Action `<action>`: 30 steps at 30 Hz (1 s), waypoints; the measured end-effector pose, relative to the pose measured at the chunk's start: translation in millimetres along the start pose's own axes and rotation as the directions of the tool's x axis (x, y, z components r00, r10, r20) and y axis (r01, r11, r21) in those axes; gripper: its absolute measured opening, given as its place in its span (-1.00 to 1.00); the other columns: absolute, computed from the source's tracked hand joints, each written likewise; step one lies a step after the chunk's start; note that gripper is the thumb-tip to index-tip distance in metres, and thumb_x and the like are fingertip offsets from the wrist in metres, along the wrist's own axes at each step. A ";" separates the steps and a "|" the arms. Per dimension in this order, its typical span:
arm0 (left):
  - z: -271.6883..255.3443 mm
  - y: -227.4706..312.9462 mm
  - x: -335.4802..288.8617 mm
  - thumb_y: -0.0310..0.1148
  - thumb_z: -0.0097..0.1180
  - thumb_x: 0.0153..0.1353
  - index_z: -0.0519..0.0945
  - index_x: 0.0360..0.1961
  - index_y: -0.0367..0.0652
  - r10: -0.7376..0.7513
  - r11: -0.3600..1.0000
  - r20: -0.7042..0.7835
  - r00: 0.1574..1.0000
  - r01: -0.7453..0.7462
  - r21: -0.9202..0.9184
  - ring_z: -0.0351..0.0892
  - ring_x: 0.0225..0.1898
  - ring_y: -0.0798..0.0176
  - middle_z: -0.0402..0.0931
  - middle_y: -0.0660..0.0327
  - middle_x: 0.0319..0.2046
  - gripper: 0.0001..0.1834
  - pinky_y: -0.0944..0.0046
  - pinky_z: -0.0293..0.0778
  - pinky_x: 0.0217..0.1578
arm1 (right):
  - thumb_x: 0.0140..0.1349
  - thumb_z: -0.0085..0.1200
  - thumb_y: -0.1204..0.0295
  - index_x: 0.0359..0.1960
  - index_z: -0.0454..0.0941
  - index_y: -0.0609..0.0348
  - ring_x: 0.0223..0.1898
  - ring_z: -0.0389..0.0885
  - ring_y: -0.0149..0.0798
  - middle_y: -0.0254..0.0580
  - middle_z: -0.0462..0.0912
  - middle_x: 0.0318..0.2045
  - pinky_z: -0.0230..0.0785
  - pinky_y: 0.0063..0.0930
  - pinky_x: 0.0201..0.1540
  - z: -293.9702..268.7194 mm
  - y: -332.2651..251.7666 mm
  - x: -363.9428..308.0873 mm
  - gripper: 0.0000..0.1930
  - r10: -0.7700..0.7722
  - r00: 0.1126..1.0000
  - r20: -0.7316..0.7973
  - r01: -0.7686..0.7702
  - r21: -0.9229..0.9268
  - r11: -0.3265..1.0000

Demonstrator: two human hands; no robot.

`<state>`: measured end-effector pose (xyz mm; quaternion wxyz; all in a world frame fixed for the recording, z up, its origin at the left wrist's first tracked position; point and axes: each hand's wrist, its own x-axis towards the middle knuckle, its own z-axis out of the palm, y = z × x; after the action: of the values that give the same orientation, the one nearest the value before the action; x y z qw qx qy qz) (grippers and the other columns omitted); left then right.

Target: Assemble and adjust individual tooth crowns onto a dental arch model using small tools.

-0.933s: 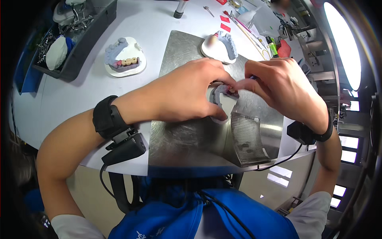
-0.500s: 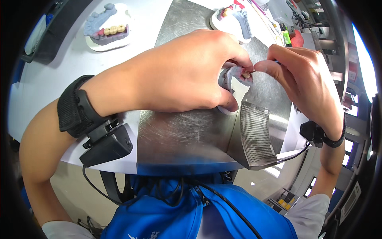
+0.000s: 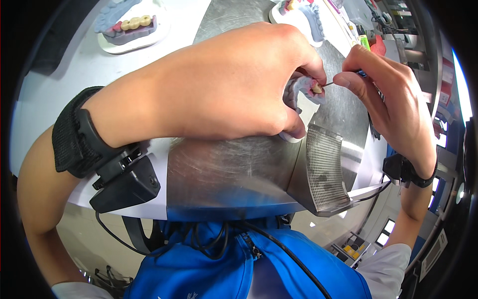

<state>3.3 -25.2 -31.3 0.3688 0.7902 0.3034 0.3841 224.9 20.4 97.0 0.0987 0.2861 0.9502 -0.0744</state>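
My left hand [image 3: 239, 84] is closed around a grey dental model [image 3: 299, 90] of an arch of teeth, thumb at its near side and fingers at its far side. On the model's right end sit pink gum and a yellowish tooth [image 3: 317, 87]. My right hand [image 3: 391, 97] pinches a slim hand tool with a blue handle [image 3: 362, 73]. Its thin metal tip [image 3: 328, 84] points left and meets or nearly meets the yellowish tooth; actual contact is too small to tell. My left fingers hide part of the model.
A steel plate [image 3: 224, 172] covers the bench under my hands, with a perforated metal grid [image 3: 326, 167] at its near right. Two more dental models, one far left [image 3: 132, 37] and one at the back [image 3: 312, 22], stand on white bases. Cables [image 3: 279, 254] run across my blue apron.
My right hand has drawn slightly away from the model, and more of the tool's thin shaft shows. My left hand keeps its hold. The whole view has shifted a little.
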 end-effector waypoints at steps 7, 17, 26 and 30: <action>0.4 -3.8 -0.4 -0.33 0.42 0.02 0.69 -0.08 -0.31 0.003 0.996 -0.006 1.000 -0.004 -0.090 0.59 0.00 -0.11 0.56 -0.11 -0.07 -0.57 0.08 0.50 0.06 | 0.37 0.22 0.45 -0.12 0.54 0.28 -0.48 0.39 -0.29 -0.19 0.57 -0.36 0.25 -0.43 -0.38 -6.3 -9.0 3.0 -0.82 0.075 0.997 -0.013 -0.074 0.056 0.996; 2.0 -5.6 -0.3 -0.34 0.40 0.02 0.69 -0.08 -0.35 0.056 0.997 -0.039 0.998 -0.057 -0.049 0.62 -0.04 -0.14 0.62 -0.13 -0.11 -0.57 0.06 0.51 0.05 | 0.31 0.27 0.51 -0.13 0.59 0.26 -0.49 0.44 -0.34 -0.25 0.66 -0.32 0.25 -0.45 -0.40 -8.0 -5.8 0.3 -0.84 -0.011 0.998 -0.061 0.011 -0.001 1.000; -17.2 6.8 -1.6 -0.36 0.35 0.09 0.63 -0.01 -0.41 0.154 0.973 0.007 0.988 -0.150 -0.176 0.63 0.03 -0.16 0.65 -0.16 -0.09 -0.54 0.08 0.51 0.09 | 0.28 0.31 0.49 -0.19 0.62 0.25 -0.47 0.46 -0.34 -0.26 0.67 -0.33 0.27 -0.45 -0.37 -4.7 -6.5 -0.3 -0.85 0.037 0.995 -0.093 -0.038 -0.014 0.999; -27.8 11.6 -1.8 -0.36 0.33 0.12 0.61 0.01 -0.43 0.192 0.955 0.014 0.981 -0.184 -0.232 0.64 0.05 -0.17 0.65 -0.17 -0.08 -0.53 0.09 0.52 0.11 | 0.28 0.31 0.48 -0.20 0.63 0.26 -0.43 0.48 -0.32 -0.26 0.68 -0.32 0.30 -0.43 -0.32 -5.0 -3.0 -0.7 -0.85 0.019 0.994 -0.105 -0.023 -0.036 0.999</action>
<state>-18.4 -23.2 -10.5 0.4249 0.7745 0.1736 0.4353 223.1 18.5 102.2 0.0551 0.2975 0.9523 -0.0404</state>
